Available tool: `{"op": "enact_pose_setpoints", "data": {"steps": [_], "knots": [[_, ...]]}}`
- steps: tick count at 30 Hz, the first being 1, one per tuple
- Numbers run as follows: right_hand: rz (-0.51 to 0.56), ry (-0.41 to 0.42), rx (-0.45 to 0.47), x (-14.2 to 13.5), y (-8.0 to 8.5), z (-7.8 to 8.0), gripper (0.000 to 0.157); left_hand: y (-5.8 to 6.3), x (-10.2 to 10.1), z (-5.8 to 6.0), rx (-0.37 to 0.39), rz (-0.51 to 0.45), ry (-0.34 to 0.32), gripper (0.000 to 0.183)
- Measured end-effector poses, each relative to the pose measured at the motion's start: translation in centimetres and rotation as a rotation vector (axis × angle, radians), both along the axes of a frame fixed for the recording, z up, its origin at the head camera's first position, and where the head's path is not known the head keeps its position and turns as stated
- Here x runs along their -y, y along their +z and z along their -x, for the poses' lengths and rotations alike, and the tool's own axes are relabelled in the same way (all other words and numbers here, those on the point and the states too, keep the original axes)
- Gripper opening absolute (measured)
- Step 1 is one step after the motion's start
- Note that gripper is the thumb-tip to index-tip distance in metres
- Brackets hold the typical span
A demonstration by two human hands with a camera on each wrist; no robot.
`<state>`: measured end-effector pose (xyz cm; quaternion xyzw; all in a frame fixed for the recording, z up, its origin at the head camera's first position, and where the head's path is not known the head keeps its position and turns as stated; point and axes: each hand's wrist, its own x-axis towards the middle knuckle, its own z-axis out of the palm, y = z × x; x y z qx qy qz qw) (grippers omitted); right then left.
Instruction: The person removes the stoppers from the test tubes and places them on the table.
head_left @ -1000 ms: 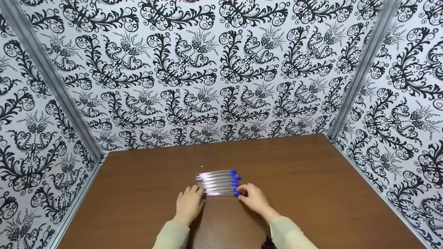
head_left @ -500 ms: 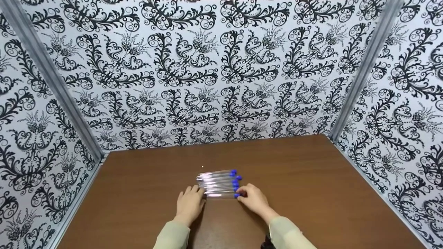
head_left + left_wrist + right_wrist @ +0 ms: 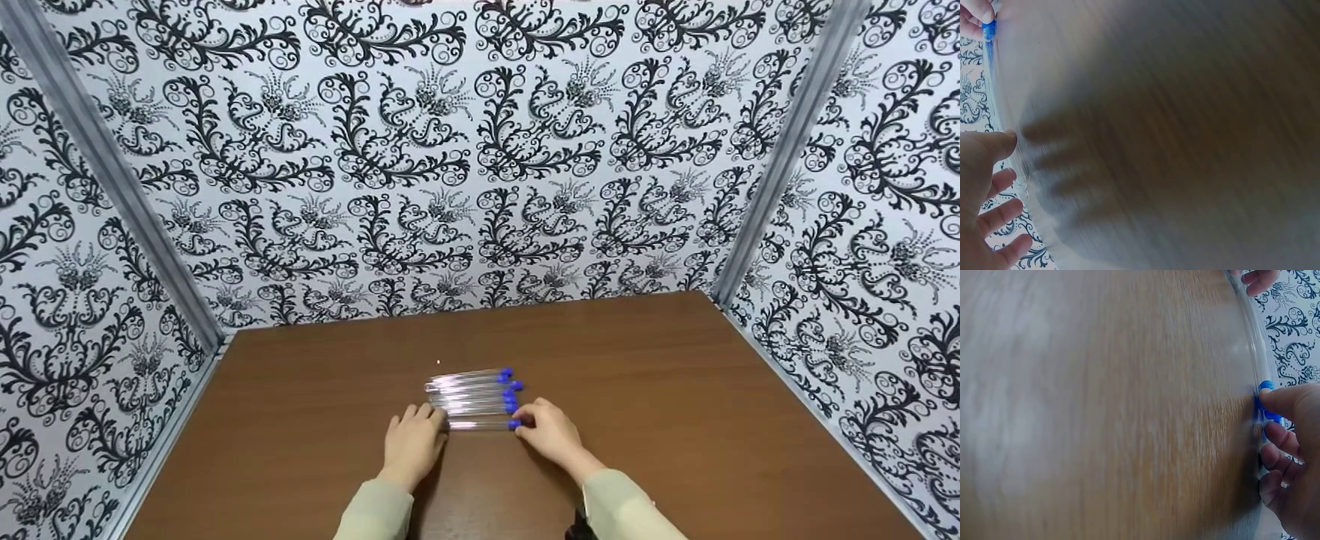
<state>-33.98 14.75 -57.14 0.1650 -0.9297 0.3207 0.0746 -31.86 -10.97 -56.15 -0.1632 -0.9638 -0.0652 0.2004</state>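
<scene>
Several clear test tubes (image 3: 471,391) with blue caps lie side by side on the table. The nearest test tube (image 3: 480,425) sits slightly apart from the row, toward me. My right hand (image 3: 551,433) pinches its blue cap (image 3: 1266,385) between thumb and fingertips. At the tube's other end is my left hand (image 3: 412,444), its fingers spread and fairly straight; the thumb (image 3: 1002,144) lies close to the glass. The left hand hides that end of the tube in the head view, and exact contact there is hard to tell.
The brown wooden table (image 3: 315,367) reaches back to a patterned wall (image 3: 465,165), with side walls left and right. A small white speck (image 3: 439,362) lies behind the tubes. A dark object (image 3: 579,526) shows beside the right sleeve.
The nearest test tube has shifted slightly toward me, opening a gap from the row. Both hands stay in nearly the same place, the right one still pinching the cap.
</scene>
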Motion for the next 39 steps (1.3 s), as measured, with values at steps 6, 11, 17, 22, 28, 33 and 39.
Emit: {"op": "enact_pose_setpoints", "data": {"steps": [6,11,17,22,28,33,39], "knots": [[0.003,0.008,-0.005,-0.1,0.1,-0.1,0.017,0.1,-0.2,-0.1,0.001,-0.011,-0.016,0.027],[0.004,0.014,-0.008,-0.2,0.1,-0.2,0.016,0.2,-0.2,-0.2,0.016,-0.007,-0.016,0.025],[0.013,0.031,-0.011,-0.4,0.2,-0.3,0.014,0.1,-0.3,-0.3,0.023,-0.004,-0.012,0.024],[0.024,0.044,-0.034,-0.7,0.5,-0.5,0.013,0.2,-0.4,-0.4,-0.038,0.004,-0.034,0.02],[0.034,0.057,-0.084,-1.2,1.5,-0.6,0.014,1.0,-0.4,-0.4,-0.101,0.0,-0.059,0.018],[0.063,0.071,-0.087,-1.7,2.6,-1.0,0.016,2.1,-0.3,-0.8,-0.116,-0.036,-0.084,0.011],[0.126,0.096,-0.131,-2.2,3.8,-1.5,0.018,3.5,-0.2,-1.4,-0.179,-0.044,-0.111,0.013]]}}
